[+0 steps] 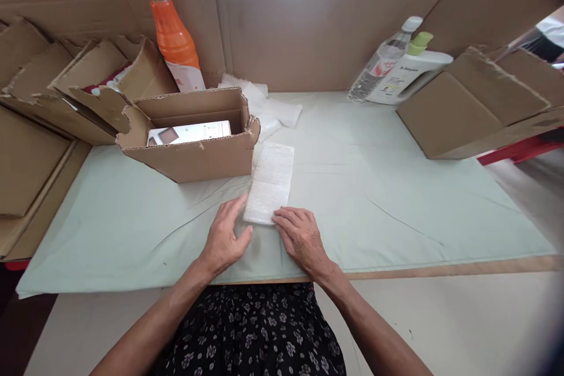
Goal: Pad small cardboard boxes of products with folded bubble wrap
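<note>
A flat, rectangular piece of bubble wrap [270, 183] lies lengthwise on the pale green cloth, a little left of the middle. At its lower left corner is my left hand [227, 234], with thumb and fingers apart and nothing between them. My right hand [300, 235] rests its fingertips on the lower right corner of the wrap, fingers stretched out. Whether anything lies inside the wrap I cannot tell. Just behind and left stands an open cardboard box [198, 163] with a white printed box [194, 133] inside.
More bubble wrap [275, 110] lies crumpled behind. An orange drink bottle [176, 35] stands back left beside several cardboard boxes [101, 79]. Back right are a clear bottle [383, 61], a white jug [408, 79] and a cardboard box [462, 108]. Cardboard walls [308, 23] enclose the back.
</note>
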A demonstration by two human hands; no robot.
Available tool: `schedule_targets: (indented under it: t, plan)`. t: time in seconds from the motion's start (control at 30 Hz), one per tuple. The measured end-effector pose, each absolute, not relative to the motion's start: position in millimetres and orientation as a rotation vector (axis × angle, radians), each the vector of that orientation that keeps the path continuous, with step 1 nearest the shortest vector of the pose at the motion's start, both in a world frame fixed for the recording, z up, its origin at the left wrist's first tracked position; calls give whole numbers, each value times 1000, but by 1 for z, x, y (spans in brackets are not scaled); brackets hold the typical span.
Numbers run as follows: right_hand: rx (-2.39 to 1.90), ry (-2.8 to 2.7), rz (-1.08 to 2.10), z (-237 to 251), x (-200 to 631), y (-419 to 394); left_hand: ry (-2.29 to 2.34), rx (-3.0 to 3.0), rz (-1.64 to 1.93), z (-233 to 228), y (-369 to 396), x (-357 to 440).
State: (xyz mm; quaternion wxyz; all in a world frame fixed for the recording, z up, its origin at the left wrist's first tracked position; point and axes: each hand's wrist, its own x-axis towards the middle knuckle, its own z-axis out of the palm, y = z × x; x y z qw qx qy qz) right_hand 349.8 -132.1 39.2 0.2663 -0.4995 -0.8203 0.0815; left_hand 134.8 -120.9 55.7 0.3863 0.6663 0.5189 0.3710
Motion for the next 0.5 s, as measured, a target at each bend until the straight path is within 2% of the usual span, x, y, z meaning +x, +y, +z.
schedule_targets:
  t: [0.1,0.2,0.37,0.5]
  plan:
    - [-1333,-2140,414,43,350,-134,1187,2072,850,51,-131,130]
    - [-1363,-2043,530,50,351,-144,1207,2064,752,50,-130,131]
    - [-1366,-2061,169,54,350,-154,1399,2020,652,46,-115,140]
    - [-1343,-2275,141,46,345,-147,1434,2113,799,44,-114,140]
